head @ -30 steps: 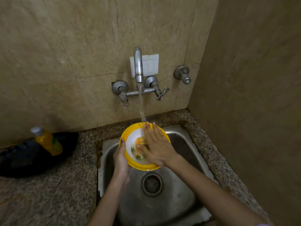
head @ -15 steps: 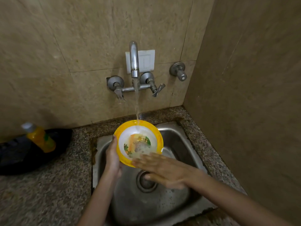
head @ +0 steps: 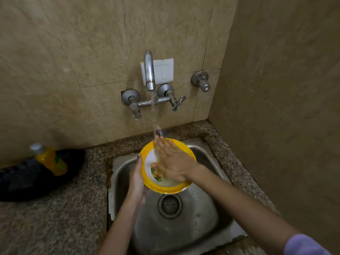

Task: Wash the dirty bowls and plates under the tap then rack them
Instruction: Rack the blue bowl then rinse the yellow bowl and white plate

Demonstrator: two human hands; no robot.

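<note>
- a black rounded pan-like object [head: 22, 181] lies at the far left on the speckled granite desk [head: 55, 218], against the beige tiled wall [head: 73, 52].
- an orange liquid bottle with a grey cap [head: 50, 159] stands tilted on that black object, well apart from the sink.
- the left hand [head: 137, 183] reaches up from the near edge and is clamped on the left rim of the bowl, thumb on the rim's edge, fingers hidden behind it.
- the yellow-rimmed round bowl with a white inside and a green and orange print [head: 165, 187] is held tilted over the far part of the sink, above and just beyond the drain.
- the steel wall tap with a curved spout [head: 150, 70] is running; its stream falls onto the fingertips of the right hand at the bowl's far rim.
- two steel lever handles flank the spout, with a white switch plate [head: 163, 70] behind it on the wall.
- the right hand [head: 174, 161] lies flat inside the bowl, fingers stretched out and close together, palm pressed on the white inside, gripping nothing.
- the square stainless steel sink [head: 211, 218] is set into the desk, its round drain [head: 169, 205] showing below the bowl.
- a separate steel wall valve [head: 201, 80] sits to the right of the tap, near the corner.
- a lilac sleeve [head: 305, 245] shows at the near right.
</note>
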